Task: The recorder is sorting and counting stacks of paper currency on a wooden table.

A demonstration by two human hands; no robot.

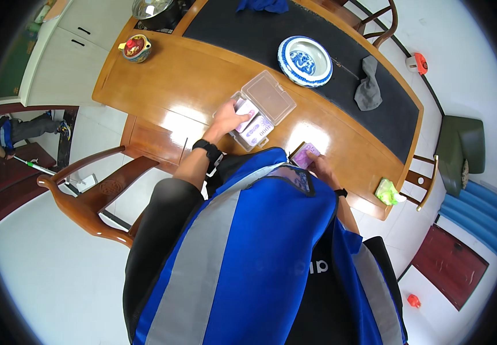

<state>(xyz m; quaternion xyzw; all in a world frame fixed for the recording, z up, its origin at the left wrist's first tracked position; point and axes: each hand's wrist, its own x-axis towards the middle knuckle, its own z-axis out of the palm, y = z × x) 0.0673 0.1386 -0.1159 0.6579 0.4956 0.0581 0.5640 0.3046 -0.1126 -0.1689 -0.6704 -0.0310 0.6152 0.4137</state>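
Note:
A clear plastic box (234, 138) lies on the wooden table with its hinged lid (269, 96) swung back. Inside are stacks of purple-and-white printed notes (256, 131). My left hand (226, 121) reaches over the box's left side, fingers closed around a white-topped stack (245, 108) with the thumb pressed on its near edge. To the right of the box, close to my body, my right hand (322, 168) grips a purple bundle of printed notes (302, 155) by its right end. Part of that hand's fingers is hidden beneath the bundle.
A blue-and-white porcelain bowl (283, 59) and a grey cloth (368, 86) rest on the black table strip. A small lidded pot (136, 48) stands far left, a green-and-white packet (387, 192) near the right corner. A wooden chair (81, 198) is at my left.

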